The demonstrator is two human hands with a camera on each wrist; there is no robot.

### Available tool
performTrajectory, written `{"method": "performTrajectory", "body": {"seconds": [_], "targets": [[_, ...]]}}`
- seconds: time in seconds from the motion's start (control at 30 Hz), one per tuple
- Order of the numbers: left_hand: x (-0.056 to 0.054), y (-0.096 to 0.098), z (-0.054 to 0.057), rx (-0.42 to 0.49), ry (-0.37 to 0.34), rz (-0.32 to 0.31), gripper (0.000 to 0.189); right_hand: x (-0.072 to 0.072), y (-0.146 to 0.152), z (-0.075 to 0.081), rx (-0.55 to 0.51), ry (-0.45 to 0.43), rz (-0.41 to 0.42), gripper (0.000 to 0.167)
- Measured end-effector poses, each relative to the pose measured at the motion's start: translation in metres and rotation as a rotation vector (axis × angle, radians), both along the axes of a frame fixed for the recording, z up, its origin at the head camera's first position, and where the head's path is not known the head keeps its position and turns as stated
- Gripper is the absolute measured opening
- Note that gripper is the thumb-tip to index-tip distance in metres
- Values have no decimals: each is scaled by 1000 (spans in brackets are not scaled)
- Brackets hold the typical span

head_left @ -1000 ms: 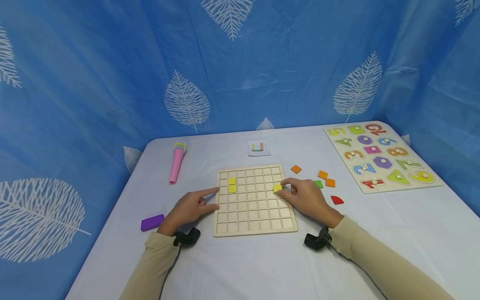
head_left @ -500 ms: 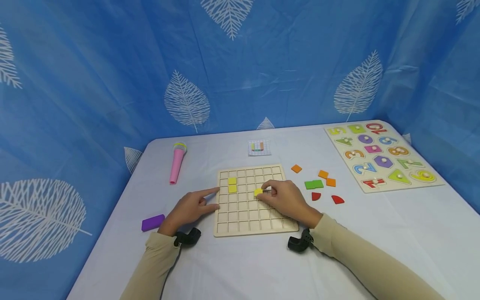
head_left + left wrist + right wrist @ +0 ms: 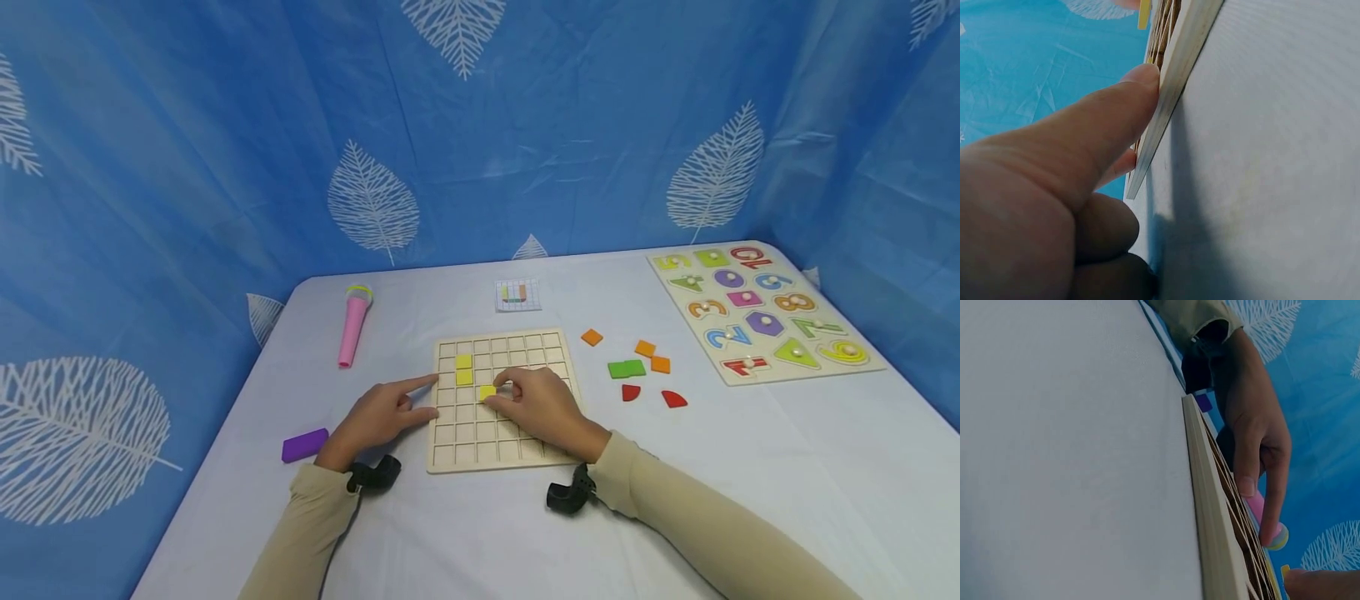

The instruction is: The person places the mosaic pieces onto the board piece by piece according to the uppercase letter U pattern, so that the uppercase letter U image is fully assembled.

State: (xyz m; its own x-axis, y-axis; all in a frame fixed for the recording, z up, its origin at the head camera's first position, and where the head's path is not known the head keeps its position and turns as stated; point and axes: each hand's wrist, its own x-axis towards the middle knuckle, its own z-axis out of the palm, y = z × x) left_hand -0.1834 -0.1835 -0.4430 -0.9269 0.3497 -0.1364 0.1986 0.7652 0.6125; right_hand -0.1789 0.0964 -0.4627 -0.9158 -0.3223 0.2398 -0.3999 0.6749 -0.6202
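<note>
Pinching a small yellow tile (image 3: 487, 392) between thumb and index finger, the right hand (image 3: 542, 404) has its grip nearly closed, only the tile's width between the fingertips. The tile is a flat, bright yellow square, over the left half of a pale wooden board (image 3: 466, 432) marked into square cells. Whether it touches the board cannot be told. Just beyond it and to its left, two matching yellow squares (image 3: 464, 377) lie in neighbouring cells, one behind the other.

The left hand (image 3: 378, 414) touches the board's left edge with outstretched index finger and thumb, set apart, its grip holding nothing; the other fingers are folded under.

On the white table (image 3: 480, 542), right of the board, lie three orange squares (image 3: 645, 348), two green squares (image 3: 626, 368) touching, and two red quarter-circles (image 3: 674, 399). Beyond the board is a printed grid card (image 3: 517, 295); to the left, a pink toy microphone (image 3: 352, 333) and purple block (image 3: 305, 445). A number puzzle (image 3: 787, 373) lies far right. The right hand hides some cells.
</note>
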Motion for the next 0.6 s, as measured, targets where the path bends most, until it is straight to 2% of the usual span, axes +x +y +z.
{"method": "performTrajectory", "body": {"seconds": [0.2,0.43,0.6], "targets": [[0,0,-1,2,6,-9,61,0,-10,1,12,38,0,23],[-1,0,0,3,13,-14,61,-1,-22,0,22,28,1,26],[-1,-1,0,3,21,-21,61,-1,-28,-1,46,58,-13,27]]}}
